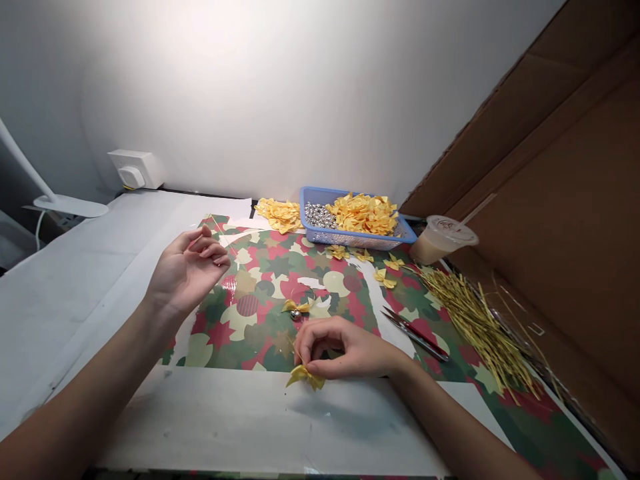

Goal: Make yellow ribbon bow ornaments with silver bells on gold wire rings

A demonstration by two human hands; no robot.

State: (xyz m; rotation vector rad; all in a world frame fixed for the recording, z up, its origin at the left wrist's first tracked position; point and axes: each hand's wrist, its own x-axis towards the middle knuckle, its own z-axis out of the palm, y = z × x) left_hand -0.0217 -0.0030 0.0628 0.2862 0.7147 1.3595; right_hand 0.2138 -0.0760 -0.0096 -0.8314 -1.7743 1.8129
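Note:
My left hand (189, 270) is raised at the left of the patterned sheet, palm toward me, fingers curled in. A thin yellow strand (225, 237) runs along its fingertips; the exact grip is hard to see. My right hand (345, 347) pinches a yellow ribbon flower (304, 379) by its base, low over the white front strip. A thin stem slants up from this flower toward the left. Just beyond the right hand lies another yellow flower (296, 305) with a silver bell (296, 315).
A blue basket (360, 239) holds silver bells and yellow ribbon pieces, with a yellow pile (280, 215) beside it. Tweezers (417, 335), a bundle of golden stems (475, 320) and a lidded cup (440, 240) are on the right. A cardboard wall (560, 200) bounds that side.

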